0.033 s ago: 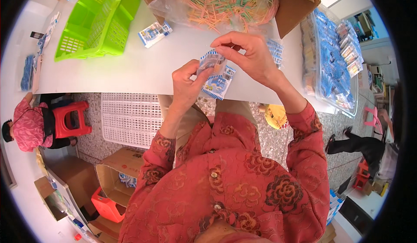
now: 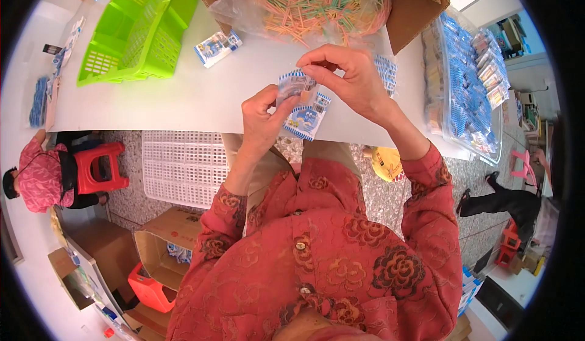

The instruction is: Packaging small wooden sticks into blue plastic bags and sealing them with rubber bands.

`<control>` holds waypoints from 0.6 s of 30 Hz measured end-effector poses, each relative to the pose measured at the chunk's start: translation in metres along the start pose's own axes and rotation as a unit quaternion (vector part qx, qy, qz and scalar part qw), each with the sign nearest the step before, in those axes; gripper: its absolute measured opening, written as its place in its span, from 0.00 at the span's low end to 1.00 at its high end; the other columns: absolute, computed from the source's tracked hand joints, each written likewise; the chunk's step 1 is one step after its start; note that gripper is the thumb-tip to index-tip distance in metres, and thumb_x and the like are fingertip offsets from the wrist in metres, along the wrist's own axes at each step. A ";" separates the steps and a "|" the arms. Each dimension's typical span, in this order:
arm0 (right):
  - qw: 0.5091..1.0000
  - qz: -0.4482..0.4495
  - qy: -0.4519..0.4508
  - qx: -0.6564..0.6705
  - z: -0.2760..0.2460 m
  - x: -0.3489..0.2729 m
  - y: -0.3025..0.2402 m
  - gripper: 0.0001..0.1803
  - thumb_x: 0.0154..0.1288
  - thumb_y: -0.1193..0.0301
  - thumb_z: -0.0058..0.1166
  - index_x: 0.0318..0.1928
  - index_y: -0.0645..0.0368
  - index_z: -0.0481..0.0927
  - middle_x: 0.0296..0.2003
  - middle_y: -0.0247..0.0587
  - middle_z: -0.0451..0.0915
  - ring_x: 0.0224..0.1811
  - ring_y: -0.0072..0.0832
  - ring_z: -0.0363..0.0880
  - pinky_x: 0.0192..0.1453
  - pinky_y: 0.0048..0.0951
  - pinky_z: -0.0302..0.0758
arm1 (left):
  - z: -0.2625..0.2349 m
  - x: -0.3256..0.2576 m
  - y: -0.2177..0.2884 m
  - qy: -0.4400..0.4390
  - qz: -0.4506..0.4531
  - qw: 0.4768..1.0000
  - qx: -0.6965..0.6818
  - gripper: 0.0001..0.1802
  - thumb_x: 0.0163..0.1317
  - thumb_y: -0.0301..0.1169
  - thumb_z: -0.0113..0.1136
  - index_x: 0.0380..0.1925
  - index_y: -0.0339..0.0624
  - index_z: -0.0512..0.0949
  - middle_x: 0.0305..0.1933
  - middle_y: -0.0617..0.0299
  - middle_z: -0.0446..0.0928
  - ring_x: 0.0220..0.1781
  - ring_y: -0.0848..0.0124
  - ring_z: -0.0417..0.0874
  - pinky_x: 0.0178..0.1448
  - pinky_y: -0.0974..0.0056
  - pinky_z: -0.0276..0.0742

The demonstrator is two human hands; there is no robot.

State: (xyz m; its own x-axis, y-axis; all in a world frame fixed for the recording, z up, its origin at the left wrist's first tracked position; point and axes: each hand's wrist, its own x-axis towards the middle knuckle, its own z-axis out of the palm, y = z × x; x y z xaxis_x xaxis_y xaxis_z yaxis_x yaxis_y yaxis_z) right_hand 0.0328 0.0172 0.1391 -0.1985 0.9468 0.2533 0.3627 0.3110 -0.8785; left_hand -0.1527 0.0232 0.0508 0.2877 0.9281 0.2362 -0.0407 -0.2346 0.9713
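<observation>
My left hand (image 2: 263, 114) is closed on a small clear-fronted packet (image 2: 297, 86) with a blue-and-white striped edge, its thumb pressed across the front. The thumb and forefinger of my right hand (image 2: 352, 79) are pinched together at the packet's top edge. What lies between those fingertips is too small to make out. Just below the held packet, a second blue-and-white packet (image 2: 308, 118) is at the table's front edge. Thin pink, yellow and green sticks (image 2: 323, 6) fill a clear plastic bag in a cardboard box (image 2: 420, 12) beyond my hands.
A lime-green basket (image 2: 131, 42) stands at the left, near a loose packet (image 2: 217, 48). To the right is a clear tub (image 2: 448, 106) full of blue packets. Below the table are a white crate (image 2: 183, 167) and a cardboard carton (image 2: 161, 243). Other people are at both sides.
My hands and the packet are in nearly the same place. At the far right, another person's legs and feet have shifted slightly.
</observation>
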 end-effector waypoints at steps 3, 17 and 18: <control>1.000 -0.016 0.027 -0.006 0.002 0.000 0.005 0.07 0.63 0.76 0.55 0.40 0.65 0.81 0.33 0.33 0.82 0.33 0.16 0.77 0.39 0.20 0.74 | 0.002 -0.004 0.009 0.014 -0.065 0.996 -0.065 0.07 0.57 0.25 0.64 0.34 0.35 0.82 0.27 0.67 0.80 0.26 0.84 0.73 0.30 0.73 0.70; 0.997 -0.002 0.036 0.073 -0.009 0.004 -0.001 0.06 0.62 0.75 0.56 0.37 0.65 0.82 0.36 0.34 0.82 0.39 0.17 0.77 0.44 0.21 0.74 | 0.002 -0.007 0.006 0.006 -0.020 1.000 0.006 0.04 0.55 0.25 0.65 0.28 0.34 0.82 0.22 0.66 0.78 0.23 0.84 0.71 0.27 0.75 0.66; 0.997 -0.007 0.032 0.076 -0.008 0.004 -0.002 0.06 0.62 0.75 0.56 0.37 0.64 0.82 0.36 0.34 0.82 0.39 0.18 0.77 0.44 0.21 0.74 | 0.002 -0.007 0.007 0.005 -0.010 1.000 0.019 0.04 0.54 0.24 0.65 0.28 0.34 0.82 0.22 0.66 0.78 0.22 0.83 0.71 0.27 0.74 0.66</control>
State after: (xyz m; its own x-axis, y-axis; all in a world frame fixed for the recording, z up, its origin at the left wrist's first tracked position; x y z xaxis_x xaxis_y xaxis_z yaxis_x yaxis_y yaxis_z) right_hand 0.0383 0.0207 0.1446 -0.1420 0.9473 0.2873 0.2177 0.3130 -0.9245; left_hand -0.1526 0.0147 0.0561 0.2779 0.9355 0.2180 0.0011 -0.2273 0.9738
